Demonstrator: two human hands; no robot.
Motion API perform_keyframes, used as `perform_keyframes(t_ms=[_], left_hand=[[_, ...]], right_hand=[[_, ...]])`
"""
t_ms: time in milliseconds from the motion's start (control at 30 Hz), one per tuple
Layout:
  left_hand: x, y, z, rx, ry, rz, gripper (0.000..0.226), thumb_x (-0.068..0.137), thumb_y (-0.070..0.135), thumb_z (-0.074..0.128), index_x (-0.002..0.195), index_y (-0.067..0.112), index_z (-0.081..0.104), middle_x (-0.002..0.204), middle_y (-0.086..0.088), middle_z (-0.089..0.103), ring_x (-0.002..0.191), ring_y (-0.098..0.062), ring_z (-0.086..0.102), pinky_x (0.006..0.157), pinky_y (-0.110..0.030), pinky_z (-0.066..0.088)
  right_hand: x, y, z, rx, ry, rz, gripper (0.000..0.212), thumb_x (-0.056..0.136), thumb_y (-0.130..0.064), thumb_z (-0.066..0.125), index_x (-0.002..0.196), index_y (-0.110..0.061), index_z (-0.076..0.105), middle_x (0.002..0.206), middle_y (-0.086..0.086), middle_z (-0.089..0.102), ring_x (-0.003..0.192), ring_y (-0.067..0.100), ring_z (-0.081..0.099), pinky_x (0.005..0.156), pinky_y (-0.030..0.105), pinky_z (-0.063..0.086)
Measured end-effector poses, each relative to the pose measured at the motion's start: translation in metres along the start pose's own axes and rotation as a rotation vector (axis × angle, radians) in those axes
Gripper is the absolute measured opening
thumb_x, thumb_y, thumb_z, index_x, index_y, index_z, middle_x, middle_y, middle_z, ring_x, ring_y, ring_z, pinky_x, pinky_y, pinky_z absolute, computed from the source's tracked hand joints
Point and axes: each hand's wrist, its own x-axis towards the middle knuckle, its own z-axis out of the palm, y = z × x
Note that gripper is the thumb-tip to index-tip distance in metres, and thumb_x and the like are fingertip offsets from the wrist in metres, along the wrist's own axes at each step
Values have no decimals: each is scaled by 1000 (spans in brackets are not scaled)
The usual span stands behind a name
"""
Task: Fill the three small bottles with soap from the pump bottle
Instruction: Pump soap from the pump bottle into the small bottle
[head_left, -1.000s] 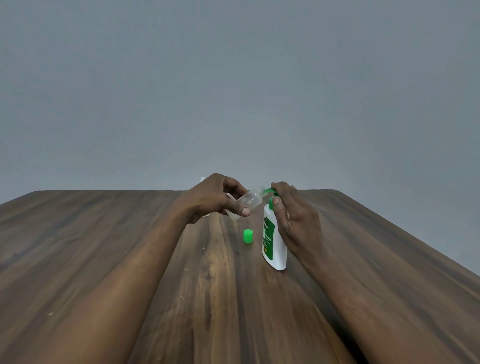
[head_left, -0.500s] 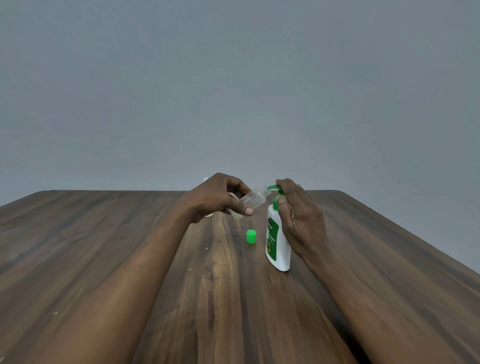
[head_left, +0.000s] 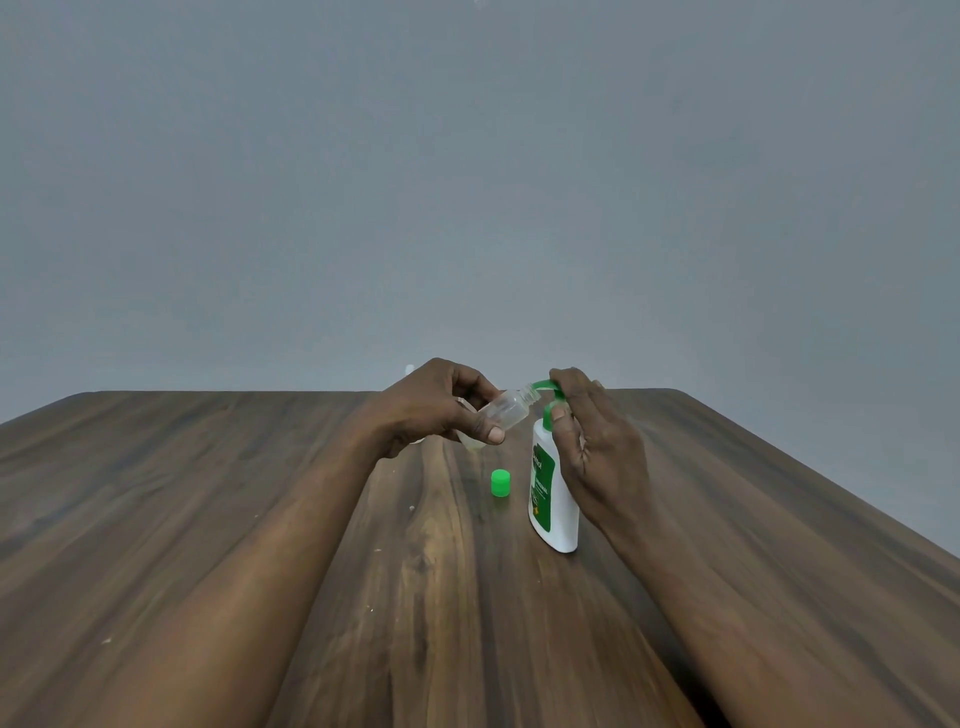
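Right at the centre, the small clear plastic bottle (head_left: 508, 410) is held above the table, tilted on its side. Its open threaded mouth points up and to the right, just at the tip of the green pump spout (head_left: 542, 385). The left hand (head_left: 441, 402) grasps it, fingers curled over the top and thumb pressed beneath its body. Its visible part looks see-through, with no soap plainly showing in it.

The spout belongs to the white plastic pump bottle (head_left: 558, 504) with a green label, standing upright on the brown wooden table (head_left: 208, 519). It is opaque, so its fill cannot be told. The right hand (head_left: 597, 452) grips its top, fingers curled over the pump head and thumb at the neck.

A small green screw cap (head_left: 500, 482) sits on the table just left of the pump bottle, apart from it. A pale translucent shape (head_left: 469, 441) shows under the left hand, too hidden to identify. Behind the table rises a plain grey wall (head_left: 467, 182).
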Motion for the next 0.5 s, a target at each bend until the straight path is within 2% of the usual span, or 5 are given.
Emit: perform_keyframes(t_ms=[233,400,500], left_hand=[[-1,0,-1,-1,0,10,37,67,10,92,100,13,76,88,0,74,70,-8,67,61,-22,52],[-2,0,-1,8,3,4,39,66,12,93,102,12,76,92,-6,74,73,-11,66,63,-25,52],[-2,1,-2,1,7,4,38,66,12,93,100,12,76,89,-3,74,71,-10,67,61,-24,52]], right_hand=[[-1,1,0,-63,18,-33,35,93,-12,48,125,-4,59,126,10,62,124,25,54,110,36,34],[-1,2,1,-90,1,-48,38,96,-20,40,122,-3,61,120,9,65,120,24,57,110,40,37],[-1,-1,0,-63,-24,-27,41,95,-25,37,126,-6,57,124,6,62,118,22,57,106,41,41]])
